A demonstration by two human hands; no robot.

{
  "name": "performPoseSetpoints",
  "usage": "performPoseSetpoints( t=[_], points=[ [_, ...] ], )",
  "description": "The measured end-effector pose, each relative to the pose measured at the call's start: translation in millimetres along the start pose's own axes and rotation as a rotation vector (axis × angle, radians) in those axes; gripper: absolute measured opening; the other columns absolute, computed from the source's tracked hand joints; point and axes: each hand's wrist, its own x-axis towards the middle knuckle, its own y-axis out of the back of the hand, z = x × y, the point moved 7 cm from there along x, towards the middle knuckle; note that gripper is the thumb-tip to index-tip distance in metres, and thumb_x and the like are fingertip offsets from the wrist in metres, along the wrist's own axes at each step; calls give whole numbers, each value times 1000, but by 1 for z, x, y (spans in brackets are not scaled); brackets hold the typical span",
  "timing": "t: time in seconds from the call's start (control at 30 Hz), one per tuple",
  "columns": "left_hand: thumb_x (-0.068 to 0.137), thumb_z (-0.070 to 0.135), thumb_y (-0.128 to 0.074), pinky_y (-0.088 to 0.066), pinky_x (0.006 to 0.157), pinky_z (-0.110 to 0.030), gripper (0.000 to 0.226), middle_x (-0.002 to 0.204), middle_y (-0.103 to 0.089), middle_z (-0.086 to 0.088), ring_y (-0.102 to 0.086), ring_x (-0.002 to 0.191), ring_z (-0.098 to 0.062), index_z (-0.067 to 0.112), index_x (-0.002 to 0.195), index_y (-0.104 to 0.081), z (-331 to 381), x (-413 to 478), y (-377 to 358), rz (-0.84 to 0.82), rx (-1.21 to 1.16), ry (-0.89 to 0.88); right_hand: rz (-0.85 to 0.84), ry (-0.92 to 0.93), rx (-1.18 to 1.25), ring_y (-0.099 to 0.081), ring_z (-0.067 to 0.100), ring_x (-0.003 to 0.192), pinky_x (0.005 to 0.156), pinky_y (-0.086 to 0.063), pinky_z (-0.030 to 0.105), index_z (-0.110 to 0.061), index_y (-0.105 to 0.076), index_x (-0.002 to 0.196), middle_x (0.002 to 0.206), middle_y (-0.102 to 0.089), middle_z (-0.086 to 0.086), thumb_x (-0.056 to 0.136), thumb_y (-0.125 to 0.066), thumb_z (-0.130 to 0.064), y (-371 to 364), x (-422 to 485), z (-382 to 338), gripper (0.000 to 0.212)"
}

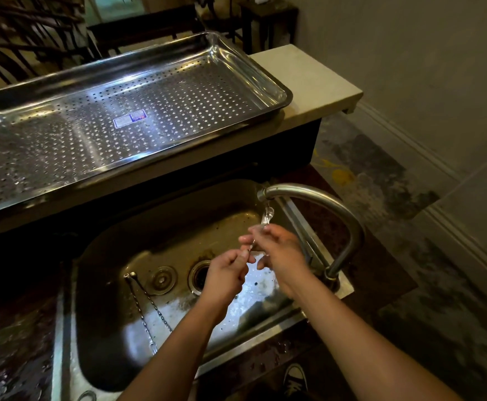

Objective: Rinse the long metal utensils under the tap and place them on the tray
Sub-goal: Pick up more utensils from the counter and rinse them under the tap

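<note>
Left hand: my left hand [227,273] is closed around the lower end of a thin metal utensil [250,248], pinching it between thumb and fingers.
Right hand: my right hand [277,250] sits just beyond and right of the left, fingers curled over the utensil's upper end under the stream; whether they clamp it or only rub it, I cannot tell.
Utensil: it runs between my two hands, mostly hidden, with only a short twisted stretch showing.
Water: the tap [317,204] arches over my right hand and the water [266,215] lands on my right fingers.
More to rinse: two long utensils [144,311] lie in the sink [103,250], left of my left wrist.
Tray: the perforated tray [265,68] sits beyond both hands on the raised ledge, with no utensils on it.
Doing it well: I judge it best to keep the left pinch firm and slide the right fingers along the wet shaft, turning it so water reaches every side.
</note>
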Motion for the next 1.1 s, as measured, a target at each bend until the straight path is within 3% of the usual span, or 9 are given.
performPoseSetpoints(
  t=[0.07, 0.23, 0.3, 0.4, 0.57, 0.7, 0.83, 0.97, 1.1],
  points=[
    [97, 29, -52, -25, 42, -23, 28, 55, -41, 5, -30, 47, -9, 21, 76, -70, -3, -1, 0, 8, 39, 14, 94, 18, 42, -75, 19, 80, 44, -44, 20, -20, -67, 100, 92, -78, 2, 99, -56, -28, 11, 4, -11, 14],
    [95, 27, -53, -26, 42, -20, 28, 52, -40, 8, -31, 46, -8, 22, 73, -69, -8, -2, 3, 41, 65, 23, 104, 84, 27, -75, 18, 81, 42, -45, 20, -17, -62, 111, 92, -78, 2, 96, -57, -3, 15, 6, -17, 21],
    [95, 27, -55, -25, 41, -20, 27, 51, -40, 8, -31, 45, -7, 21, 73, -70, -8, -4, 4, 35, 66, 21, 150, 71, 22, -76, 21, 78, 37, -43, 20, -13, -63, 107, 87, -78, 3, 99, -55, -13, 19, 5, -15, 11],
    [94, 25, -56, -26, 41, -18, 27, 51, -41, 8, -31, 45, -6, 20, 72, -70, -9, -4, 3, 49, 71, 19, 198, 47, 23, -76, 21, 74, 37, -44, 20, -14, -64, 99, 84, -78, 3, 102, -50, -21, 20, 5, -16, 16],
    [95, 22, -53, -25, 42, -20, 29, 51, -40, 10, -30, 45, -7, 20, 71, -68, -15, -4, 10, 61, 60, 32, 41, 26, 65, -76, 21, 90, 45, -49, 19, -15, -64, 108, 100, -78, 1, 97, -56, -6, 9, 5, -11, 16],
    [95, 22, -53, -26, 43, -23, 28, 52, -39, 4, -30, 47, -12, 19, 72, -68, -14, -1, 6, 17, 53, 18, 139, 20, 35, -76, 22, 81, 41, -46, 19, -12, -66, 100, 90, -79, 4, 100, -56, -28, 15, 8, -14, 18],
    [97, 13, -48, -36, 46, -27, 31, 54, -47, -3, -40, 50, -17, 17, 73, -67, -15, -1, 9, 34, 72, -3, 44, -20, 30, -75, 16, 89, 49, -49, 19, -16, -67, 101, 98, -78, 0, 96, -59, -11, 5, 9, -9, 10],
    [98, 12, -48, -41, 55, -31, 25, 58, -52, -6, -48, 55, -21, 9, 80, -66, -16, -1, 5, -17, 37, -9, 127, 19, -85, -71, 13, 72, 42, -42, 18, -16, -71, 92, 84, -78, 0, 99, -57, -29, 10, 7, -22, 20],
    [100, 21, -46, -44, 57, -29, 26, 62, -45, -5, -44, 60, -19, 24, 92, -71, -10, -3, -5, -47, 27, -32, 26, 61, -189, -73, 11, 79, 46, -47, 18, -17, -70, 95, 90, -79, -5, 93, -62, -9, 2, 7, -31, 12]
  ],
)
